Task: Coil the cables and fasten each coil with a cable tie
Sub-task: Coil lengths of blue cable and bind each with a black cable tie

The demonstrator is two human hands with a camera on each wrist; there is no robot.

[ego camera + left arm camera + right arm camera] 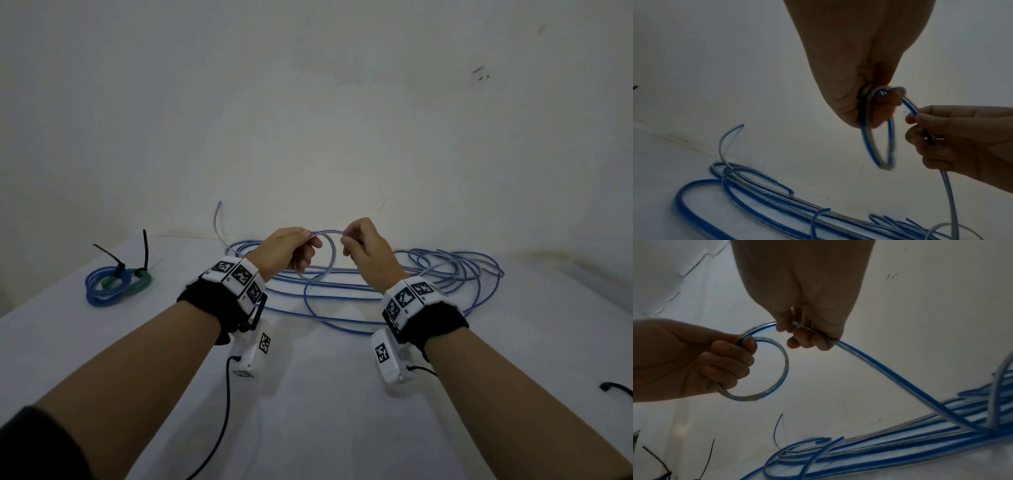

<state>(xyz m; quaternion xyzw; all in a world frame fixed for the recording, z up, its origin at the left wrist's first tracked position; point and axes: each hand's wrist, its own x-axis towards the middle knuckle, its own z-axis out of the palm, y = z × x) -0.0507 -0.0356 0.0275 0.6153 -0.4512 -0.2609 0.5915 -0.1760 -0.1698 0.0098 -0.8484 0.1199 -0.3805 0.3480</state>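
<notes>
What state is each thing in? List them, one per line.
Left hand: pinches the first loop of the blue cable, held above the table.
Right hand: grips the same cable just past the loop.
Blue cable: mostly uncoiled, sprawled on the table.
Blue coil: coiled, tied with a black tie.
Green coil: coiled, tied with a black tie.

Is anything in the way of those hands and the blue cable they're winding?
Nothing visible. The left hand already grips the first loop of the blue cable, and the right hand pinches the strand beside it.
</notes>
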